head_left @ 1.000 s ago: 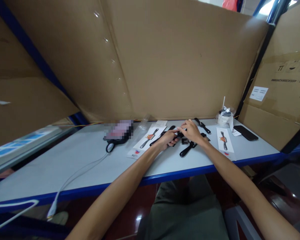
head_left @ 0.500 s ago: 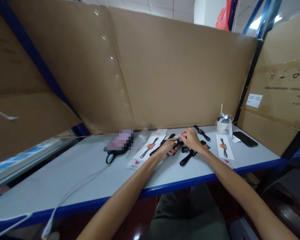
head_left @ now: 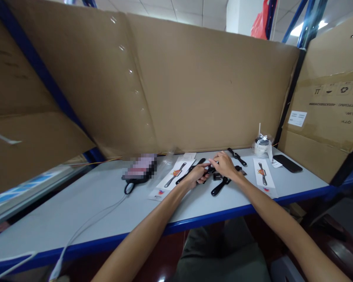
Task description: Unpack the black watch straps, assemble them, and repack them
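Observation:
Both my hands meet over the middle of the grey table (head_left: 85, 203). My left hand (head_left: 197, 172) is curled around a black watch strap (head_left: 209, 170), and my right hand (head_left: 226, 165) pinches the same strap from the other side. A second black strap (head_left: 219, 187) lies just in front of my right hand. Another long black strap (head_left: 191, 165) lies to the left of my left hand. Behind my right hand rests one more strap (head_left: 237, 156).
Two white packaging cards carry straps, one at the left (head_left: 173, 176) and one at the right (head_left: 262, 174). A black phone (head_left: 287, 163), a plastic-wrapped roll (head_left: 262, 144), a black pouch (head_left: 138, 172) and a white cable (head_left: 88, 223) lie around. Cardboard walls (head_left: 211, 86) enclose the table.
The view has tilted upward, so the table and hands sit lower in the picture. My hands stay together on the same strap.

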The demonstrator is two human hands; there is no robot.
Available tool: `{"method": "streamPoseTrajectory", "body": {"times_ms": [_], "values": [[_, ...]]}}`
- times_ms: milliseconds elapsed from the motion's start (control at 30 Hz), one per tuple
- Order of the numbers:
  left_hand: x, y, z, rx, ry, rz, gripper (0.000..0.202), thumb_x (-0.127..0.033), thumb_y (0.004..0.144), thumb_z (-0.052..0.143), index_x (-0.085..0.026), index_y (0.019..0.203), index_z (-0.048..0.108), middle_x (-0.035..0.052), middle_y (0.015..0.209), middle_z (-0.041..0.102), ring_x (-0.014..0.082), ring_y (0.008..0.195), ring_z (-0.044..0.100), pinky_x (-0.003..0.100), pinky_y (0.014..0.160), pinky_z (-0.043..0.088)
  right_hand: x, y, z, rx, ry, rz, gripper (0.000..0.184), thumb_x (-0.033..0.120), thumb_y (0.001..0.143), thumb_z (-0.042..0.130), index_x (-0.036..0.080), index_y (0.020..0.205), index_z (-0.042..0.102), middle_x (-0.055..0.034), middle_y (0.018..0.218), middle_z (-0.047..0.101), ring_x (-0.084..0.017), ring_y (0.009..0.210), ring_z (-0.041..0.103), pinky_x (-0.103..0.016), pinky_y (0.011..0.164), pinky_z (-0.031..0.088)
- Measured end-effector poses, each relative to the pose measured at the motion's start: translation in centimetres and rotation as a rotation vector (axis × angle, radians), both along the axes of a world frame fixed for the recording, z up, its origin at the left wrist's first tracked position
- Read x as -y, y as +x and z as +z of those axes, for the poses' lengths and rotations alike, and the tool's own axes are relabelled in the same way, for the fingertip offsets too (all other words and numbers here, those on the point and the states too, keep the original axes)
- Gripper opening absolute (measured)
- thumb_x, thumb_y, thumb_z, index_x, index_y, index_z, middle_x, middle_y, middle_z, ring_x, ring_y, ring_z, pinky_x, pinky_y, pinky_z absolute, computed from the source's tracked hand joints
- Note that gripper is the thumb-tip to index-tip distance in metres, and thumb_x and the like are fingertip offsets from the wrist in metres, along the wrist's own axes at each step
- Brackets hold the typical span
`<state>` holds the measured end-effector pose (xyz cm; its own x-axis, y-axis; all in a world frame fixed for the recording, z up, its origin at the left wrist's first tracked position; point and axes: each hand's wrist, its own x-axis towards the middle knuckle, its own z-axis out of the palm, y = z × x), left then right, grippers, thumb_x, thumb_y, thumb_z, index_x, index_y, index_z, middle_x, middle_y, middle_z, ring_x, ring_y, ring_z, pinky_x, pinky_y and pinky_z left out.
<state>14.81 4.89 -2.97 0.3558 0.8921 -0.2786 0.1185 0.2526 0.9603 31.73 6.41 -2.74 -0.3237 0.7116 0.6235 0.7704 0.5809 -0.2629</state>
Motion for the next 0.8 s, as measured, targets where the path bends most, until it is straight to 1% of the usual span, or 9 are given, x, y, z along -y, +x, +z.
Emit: {"method": "streamPoseTrajectory", "body": {"times_ms": [100, 167, 300, 400, 500, 633, 700, 800], "values": [[-0.08, 0.02, -0.1, 0.01, 0.008, -0.002, 0.059, -0.009, 0.091, 0.04, -0.018, 0.149, 0.044, -0.0082, 0.055, 0.04, 0.0053, 0.035, 0.027, 0.014, 0.037, 0.01, 0.09, -0.25, -0.14, -0.034, -0.021, 0.049, 0.033, 0.034, 0.101, 0.062, 0.02, 0.075, 0.079, -0.0064, 0.093, 0.073, -0.02, 0.098, 0.06, -0.03, 0.087, 0.045], [-0.08, 0.03, -0.15, 0.013, 0.015, -0.009, 0.059, -0.008, 0.091, 0.038, -0.018, 0.149, 0.044, -0.0081, 0.056, 0.04, 0.0051, 0.035, 0.027, 0.014, 0.037, 0.009, 0.17, -0.34, -0.14, -0.034, -0.021, 0.058, 0.032, 0.034, 0.101, 0.063, 0.02, 0.077, 0.079, -0.0062, 0.093, 0.073, -0.02, 0.097, 0.06, -0.03, 0.086, 0.044], [0.07, 0.05, -0.07, 0.007, 0.014, -0.003, 0.062, -0.008, 0.092, 0.037, -0.019, 0.153, 0.041, -0.0078, 0.056, 0.04, 0.0053, 0.036, 0.027, 0.014, 0.037, 0.01, 0.27, -0.22, 0.01, 0.01, 0.013, -0.006, 0.031, 0.033, 0.101, 0.062, 0.019, 0.081, 0.08, -0.0079, 0.094, 0.073, -0.022, 0.096, 0.059, -0.032, 0.089, 0.044], [0.16, 0.1, -0.01, -0.01, 0.003, 0.012, 0.063, -0.008, 0.092, 0.038, -0.02, 0.154, 0.039, -0.0076, 0.056, 0.041, 0.0058, 0.036, 0.027, 0.015, 0.037, 0.01, 0.22, -0.06, 0.05, 0.036, 0.024, -0.041, 0.032, 0.033, 0.102, 0.06, 0.018, 0.081, 0.079, -0.0089, 0.095, 0.073, -0.022, 0.097, 0.059, -0.031, 0.088, 0.045], [0.15, 0.16, -0.06, -0.009, 0.009, 0.002, 0.061, -0.01, 0.092, 0.042, -0.02, 0.152, 0.043, -0.0075, 0.056, 0.042, 0.006, 0.036, 0.028, 0.015, 0.037, 0.01, 0.1, 0.06, -0.02, 0.044, 0.024, -0.063, 0.033, 0.033, 0.102, 0.06, 0.019, 0.08, 0.079, -0.0094, 0.096, 0.073, -0.023, 0.1, 0.059, -0.031, 0.086, 0.045], [0.12, 0.14, 0.01, -0.004, 0.011, 0.004, 0.059, -0.011, 0.092, 0.043, -0.019, 0.15, 0.045, -0.0074, 0.055, 0.042, 0.0062, 0.035, 0.029, 0.015, 0.037, 0.01, -0.01, 0.12, -0.12, 0.046, 0.034, -0.081, 0.035, 0.033, 0.102, 0.059, 0.019, 0.076, 0.079, -0.0095, 0.093, 0.073, -0.023, 0.096, 0.061, -0.032, 0.088, 0.045], [0.15, 0.08, 0.15, -0.005, 0.01, 0.015, 0.061, -0.01, 0.092, 0.042, -0.019, 0.152, 0.043, -0.0076, 0.055, 0.042, 0.0061, 0.035, 0.028, 0.015, 0.037, 0.01, -0.07, 0.05, -0.15, 0.014, 0.03, -0.068, 0.038, 0.035, 0.102, 0.06, 0.019, 0.072, 0.077, -0.0092, 0.091, 0.074, -0.023, 0.094, 0.061, -0.033, 0.09, 0.044], [0.28, 0.0, 0.38, 0.0, 0.041, 0.021, 0.062, -0.008, 0.091, 0.041, -0.018, 0.152, 0.044, -0.0077, 0.055, 0.041, 0.0055, 0.035, 0.028, 0.015, 0.038, 0.01, -0.3, -0.04, -0.11, -0.079, 0.019, 0.013, 0.043, 0.036, 0.102, 0.059, 0.02, 0.066, 0.074, -0.006, 0.084, 0.074, -0.019, 0.088, 0.063, -0.031, 0.091, 0.043]]}}
